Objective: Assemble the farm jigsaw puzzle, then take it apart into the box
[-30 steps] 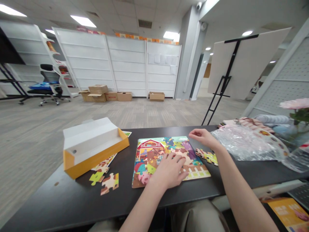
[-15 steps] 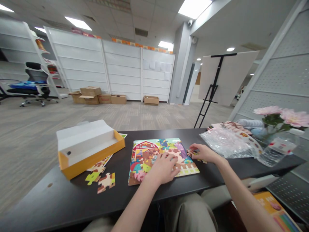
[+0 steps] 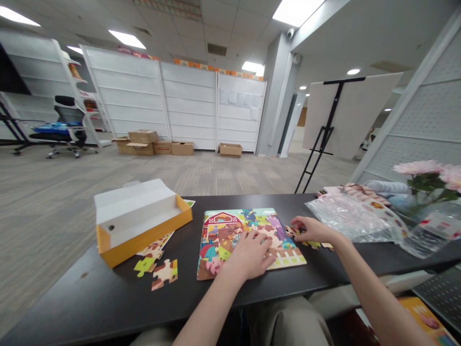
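Note:
A farm puzzle board (image 3: 216, 240) with a red barn lies on the dark table. My left hand (image 3: 251, 254) rests flat on its middle, fingers spread. Just right of the board, my right hand (image 3: 312, 229) has its fingertips closed on a brown puzzle piece (image 3: 291, 231). More pieces (image 3: 313, 244) lie under and beside that hand, partly hidden by it. On the left, a cow-patterned piece (image 3: 165, 274) and a green piece (image 3: 144, 264) lie near an open yellow and white box (image 3: 144, 232).
Clear plastic wrapping (image 3: 345, 216), a transparent container (image 3: 428, 235) and pink flowers (image 3: 419, 168) are at the right of the table (image 3: 118, 298). Behind the table stand an easel (image 3: 326, 129) and cardboard boxes (image 3: 142, 142).
The view has turned slightly left, shifting the scene rightward. More pieces now show beside my right hand. My left hand stays on the board.

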Demonstrator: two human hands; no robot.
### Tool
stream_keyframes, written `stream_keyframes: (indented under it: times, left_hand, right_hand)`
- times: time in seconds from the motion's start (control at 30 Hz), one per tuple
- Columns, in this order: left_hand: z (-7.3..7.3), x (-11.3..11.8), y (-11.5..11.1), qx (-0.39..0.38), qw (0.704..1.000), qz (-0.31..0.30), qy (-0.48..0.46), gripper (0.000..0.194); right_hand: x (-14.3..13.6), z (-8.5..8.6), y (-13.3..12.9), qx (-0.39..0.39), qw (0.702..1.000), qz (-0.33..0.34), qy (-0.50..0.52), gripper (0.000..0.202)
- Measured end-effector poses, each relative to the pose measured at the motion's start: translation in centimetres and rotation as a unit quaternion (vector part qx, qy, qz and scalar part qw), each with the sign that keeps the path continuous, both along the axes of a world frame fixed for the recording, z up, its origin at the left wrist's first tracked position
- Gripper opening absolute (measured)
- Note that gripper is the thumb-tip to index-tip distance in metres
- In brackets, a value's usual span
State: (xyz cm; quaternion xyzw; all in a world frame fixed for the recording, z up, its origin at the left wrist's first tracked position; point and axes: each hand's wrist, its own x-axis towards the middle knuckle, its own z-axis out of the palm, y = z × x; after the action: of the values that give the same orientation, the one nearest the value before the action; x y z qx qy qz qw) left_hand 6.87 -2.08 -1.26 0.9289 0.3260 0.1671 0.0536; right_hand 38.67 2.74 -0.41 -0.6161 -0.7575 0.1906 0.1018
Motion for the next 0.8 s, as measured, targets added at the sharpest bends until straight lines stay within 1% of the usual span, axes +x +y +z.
stream_keyframes:
  times: [0.17, 0.3, 0.4, 0.57, 0.7, 0.8]
  left_hand:
    - [-0.1, -0.1, 0.0, -0.001, 1.0, 0.002, -0.01, 0.043]
    - [-0.1, 0.0, 0.1, -0.002, 1.0, -0.002, -0.014, 0.042]
    - [-0.1, 0.0, 0.2, -0.006, 1.0, -0.004, -0.017, 0.042]
    - [0.0, 0.1, 0.4, -0.007, 1.0, -0.002, -0.019, 0.041]
    - [0.2, 0.1, 0.5, -0.003, 1.0, -0.004, -0.016, 0.038]
    - [0.1, 0.2, 0.5, 0.0, 1.0, -0.005, -0.016, 0.038]
  right_hand:
    - [0.0, -0.2, 0.2, -0.002, 1.0, 0.017, 0.013, 0.049]
    - [0.2, -0.4, 0.3, 0.013, 0.998, 0.023, 0.065, 0.05]
    - [0.1, -0.4, 0.2, 0.017, 0.992, 0.028, 0.12, 0.054]
    - [-1.0, -0.4, -0.2, -0.011, 0.977, 0.048, 0.209, 0.063]
    - [-2.0, -1.0, 0.0, -0.036, 0.957, 0.08, 0.277, 0.058]
    - [-2.3, -1.6, 0.2, -0.025, 0.948, 0.08, 0.308, 0.054]
